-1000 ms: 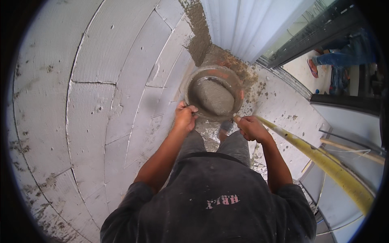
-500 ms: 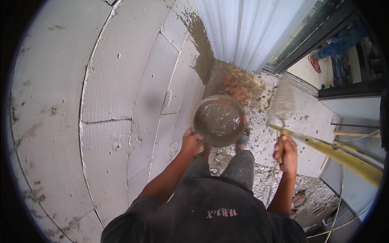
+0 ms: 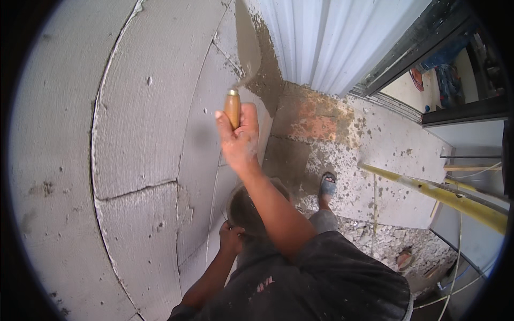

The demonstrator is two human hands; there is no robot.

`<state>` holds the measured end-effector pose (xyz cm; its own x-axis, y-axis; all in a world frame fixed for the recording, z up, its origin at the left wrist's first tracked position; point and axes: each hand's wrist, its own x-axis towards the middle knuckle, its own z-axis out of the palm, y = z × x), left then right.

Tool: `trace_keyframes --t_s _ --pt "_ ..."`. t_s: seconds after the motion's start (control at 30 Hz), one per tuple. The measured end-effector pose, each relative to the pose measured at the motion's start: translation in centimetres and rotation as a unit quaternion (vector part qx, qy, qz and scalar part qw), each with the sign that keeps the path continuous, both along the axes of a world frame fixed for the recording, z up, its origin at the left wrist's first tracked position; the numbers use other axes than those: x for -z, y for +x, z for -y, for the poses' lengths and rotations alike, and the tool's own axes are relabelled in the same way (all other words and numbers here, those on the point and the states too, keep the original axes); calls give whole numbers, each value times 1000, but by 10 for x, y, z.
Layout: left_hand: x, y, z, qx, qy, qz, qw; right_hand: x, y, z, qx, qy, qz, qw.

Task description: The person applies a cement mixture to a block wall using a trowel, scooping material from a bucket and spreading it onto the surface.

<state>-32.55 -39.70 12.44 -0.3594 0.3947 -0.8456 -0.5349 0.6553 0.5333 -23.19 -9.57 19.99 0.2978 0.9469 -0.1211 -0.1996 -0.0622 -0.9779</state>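
Note:
My right hand (image 3: 240, 136) grips the wooden handle (image 3: 232, 107) of a trowel (image 3: 246, 59), whose mortar-smeared blade is raised against a strip of wet mortar (image 3: 269, 64) on the pale block wall (image 3: 139, 123). Below and left of it, my left hand (image 3: 231, 234) holds the rim of a round mortar bucket (image 3: 242, 206), now partly hidden behind my right forearm. My sandalled foot (image 3: 326, 187) stands on the spattered floor.
A white corrugated panel (image 3: 316, 40) meets the wall at the back. At right are a dark-framed opening (image 3: 385, 69) with another person's leg (image 3: 431, 61) beyond, a yellow pole (image 3: 439, 192), cables, timber strips (image 3: 471, 167) and rubble (image 3: 385, 241) on the floor.
My right hand has lifted the trowel from beside the bucket, leftward and up to the wall. My left hand has moved the bucket lower and toward the left, close to my body.

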Motion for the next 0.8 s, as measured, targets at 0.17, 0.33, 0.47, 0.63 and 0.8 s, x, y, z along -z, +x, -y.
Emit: trace_keyframes --t_s 0.17,0.33,0.47,0.63,0.8 --pt "-13 23 6 -72 9 32 997 -51 148 48 -223 78 101 967" --pt "-20 63 -16 -50 78 23 995 -28 297 116 -461 -35 304 833" --pt "-39 110 -57 -56 126 26 990 9 320 127 -487 -105 471 728" --pt "-40 156 -103 -18 190 22 981 44 340 111 -423 44 498 756" --pt "-26 178 -118 -21 216 22 976 17 382 119 -471 -372 34 799"
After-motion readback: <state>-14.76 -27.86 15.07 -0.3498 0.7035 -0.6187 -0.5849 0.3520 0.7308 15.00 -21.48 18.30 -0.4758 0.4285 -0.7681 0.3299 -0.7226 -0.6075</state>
